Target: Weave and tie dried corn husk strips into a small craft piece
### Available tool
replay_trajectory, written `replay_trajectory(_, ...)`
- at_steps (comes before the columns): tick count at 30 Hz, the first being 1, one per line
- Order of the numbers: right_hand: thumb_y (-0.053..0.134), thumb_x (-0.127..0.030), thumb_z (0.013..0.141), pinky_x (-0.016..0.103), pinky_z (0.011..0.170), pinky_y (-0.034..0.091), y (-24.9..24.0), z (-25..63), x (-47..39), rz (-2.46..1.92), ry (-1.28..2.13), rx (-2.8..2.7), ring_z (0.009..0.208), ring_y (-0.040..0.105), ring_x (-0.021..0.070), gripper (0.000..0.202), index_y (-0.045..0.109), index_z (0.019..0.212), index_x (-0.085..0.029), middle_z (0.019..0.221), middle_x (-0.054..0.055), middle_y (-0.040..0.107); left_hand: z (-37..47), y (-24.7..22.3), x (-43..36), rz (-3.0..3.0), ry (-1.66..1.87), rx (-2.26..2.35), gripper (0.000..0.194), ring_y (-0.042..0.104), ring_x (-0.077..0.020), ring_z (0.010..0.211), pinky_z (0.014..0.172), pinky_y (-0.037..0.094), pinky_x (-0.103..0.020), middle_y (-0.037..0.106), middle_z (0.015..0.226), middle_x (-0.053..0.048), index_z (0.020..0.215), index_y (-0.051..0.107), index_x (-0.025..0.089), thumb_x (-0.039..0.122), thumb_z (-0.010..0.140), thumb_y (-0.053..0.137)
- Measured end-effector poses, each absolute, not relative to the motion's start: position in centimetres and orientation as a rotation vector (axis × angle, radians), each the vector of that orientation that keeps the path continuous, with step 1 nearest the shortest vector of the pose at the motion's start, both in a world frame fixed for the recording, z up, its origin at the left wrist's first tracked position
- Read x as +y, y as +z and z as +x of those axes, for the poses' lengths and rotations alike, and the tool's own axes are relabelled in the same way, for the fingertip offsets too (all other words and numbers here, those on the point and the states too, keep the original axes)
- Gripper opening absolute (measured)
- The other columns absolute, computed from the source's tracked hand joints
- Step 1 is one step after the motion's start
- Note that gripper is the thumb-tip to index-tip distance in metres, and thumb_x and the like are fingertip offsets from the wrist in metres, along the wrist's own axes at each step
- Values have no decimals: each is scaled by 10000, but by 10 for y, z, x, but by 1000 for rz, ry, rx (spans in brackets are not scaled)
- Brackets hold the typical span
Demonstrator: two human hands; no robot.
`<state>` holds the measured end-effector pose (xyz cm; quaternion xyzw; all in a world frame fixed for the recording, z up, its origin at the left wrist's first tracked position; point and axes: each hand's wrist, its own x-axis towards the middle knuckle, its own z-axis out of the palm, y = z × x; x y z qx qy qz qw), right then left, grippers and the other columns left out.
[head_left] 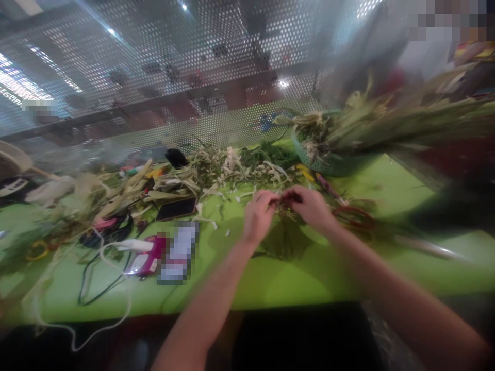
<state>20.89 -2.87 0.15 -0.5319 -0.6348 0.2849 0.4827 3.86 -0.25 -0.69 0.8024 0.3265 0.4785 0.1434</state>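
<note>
My left hand (260, 214) and my right hand (307, 206) meet fingertip to fingertip above the middle of the green table. Both are closed in a pinch. Something small and brownish shows at their fingertips, too blurred to name. Just below the fingers, a thin, dark, stemlike tangle (285, 239) shows against the table; whether it joins what the fingers pinch I cannot tell. Behind my hands lie pale scraps and dried plant pieces (232, 167).
Dried husks (170, 193) cover the back left. A dark phone (176, 208), a purple power strip (149, 260) and a white cable (129, 299) lie left of my hands. A green basket (317, 157) with dry leaves and a red ring (353, 219) are to the right. A perforated panel (216, 77) stands behind.
</note>
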Motion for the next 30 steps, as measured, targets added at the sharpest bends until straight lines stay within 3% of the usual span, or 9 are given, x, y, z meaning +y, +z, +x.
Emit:
replay_trajectory(6, 581, -221, 811, 252, 645, 433, 2, 208, -31, -1291, 622, -1562, 708, 581, 143, 80, 610, 882, -200, 790, 3, 656, 39, -5, -3, 2326, 1366, 974, 157, 615, -140, 878, 808, 499, -270, 656, 928, -36, 912, 660, 187, 68, 843, 586)
replay_trajectory(12, 593, -321, 852, 257, 618, 455, 6, 210, -32, -1272, 760, -1532, 685, 595, 145, 203, 657, 997, -195, 841, 23, 685, 38, -5, -4, 2304, 1370, 984, 133, 617, -145, 893, 819, 499, -279, 655, 940, -39, 915, 656, 190, 99, 860, 576)
replay_trajectory(16, 627, -367, 843, 266, 649, 453, 5, 210, -32, -1292, 732, -1570, 719, 615, 158, 201, 696, 913, -192, 823, 24, 707, 37, -5, -3, 2320, 1352, 991, 146, 621, -146, 899, 821, 499, -280, 661, 949, -42, 912, 657, 190, 83, 847, 583)
replay_trajectory(22, 599, -266, 823, 262, 655, 417, 6, 210, -33, -1347, 583, -1583, 713, 592, 157, 115, 682, 835, -187, 773, 13, 686, 37, -1, -3, 2306, 1320, 979, 120, 620, -145, 870, 800, 490, -272, 669, 915, -36, 895, 661, 188, 97, 836, 608)
replay_trajectory(30, 555, -242, 810, 259, 593, 358, 12, 214, -33, -1463, 494, -1549, 640, 539, 149, 97, 622, 764, -189, 693, 8, 625, 28, 10, 1, 2363, 1137, 1094, 47, 570, -135, 734, 677, 418, -253, 631, 796, -10, 837, 586, 185, 145, 856, 572)
